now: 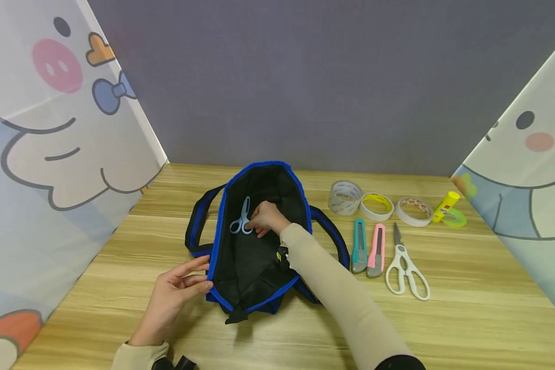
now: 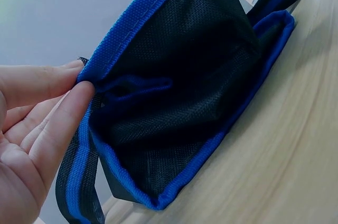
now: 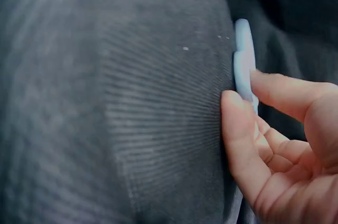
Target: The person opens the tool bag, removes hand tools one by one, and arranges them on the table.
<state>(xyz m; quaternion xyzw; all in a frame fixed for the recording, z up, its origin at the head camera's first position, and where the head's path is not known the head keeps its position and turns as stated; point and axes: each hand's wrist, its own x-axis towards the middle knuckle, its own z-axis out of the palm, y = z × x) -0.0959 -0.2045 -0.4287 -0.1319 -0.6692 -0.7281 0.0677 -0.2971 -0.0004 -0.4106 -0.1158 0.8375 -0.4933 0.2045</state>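
A black bag (image 1: 259, 257) with blue trim lies on the table, its mouth wide apart toward the head camera. My left hand (image 1: 178, 295) pinches the blue rim (image 2: 113, 39) at the bag's left side between thumb and fingers. Reaching inside the bag, my right hand (image 1: 267, 218) has thumb and index finger on a handle loop of small light-blue scissors (image 1: 245, 213). In the right wrist view the scissors' handle (image 3: 243, 68) sits edge-on between those fingertips, close against the dark lining.
Right of the bag lie a teal cutter (image 1: 359, 246), a pink cutter (image 1: 376, 251) and white-handled scissors (image 1: 404, 272). Behind them are a clear tape roll (image 1: 331, 203), white tape rolls (image 1: 413, 221), a glue stick (image 1: 445, 206) and a green roll (image 1: 460, 218). Bag straps (image 1: 330, 234) stick out sideways.
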